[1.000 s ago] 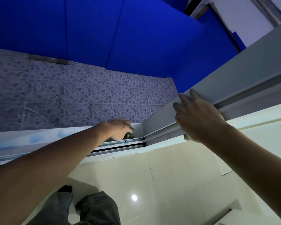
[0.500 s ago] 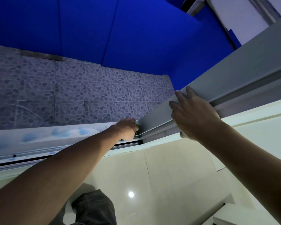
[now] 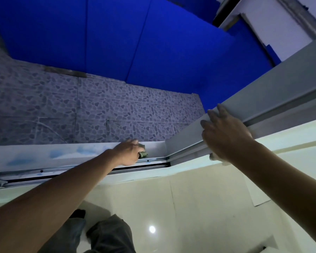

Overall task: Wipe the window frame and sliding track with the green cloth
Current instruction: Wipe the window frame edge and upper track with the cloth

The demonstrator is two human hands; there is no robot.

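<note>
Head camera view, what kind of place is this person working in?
Probably a home window or balcony opening. An aluminium sliding track runs along the sill, a grey window frame rises at right, and pebble-patterned tiles lie outside below blue wall panels.

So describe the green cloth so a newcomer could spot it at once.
Find the pale window sill running across the middle, above the metal sliding track. The left hand sits near its right end, gripping the green cloth: a small crumpled wad, the only green thing there.
</note>
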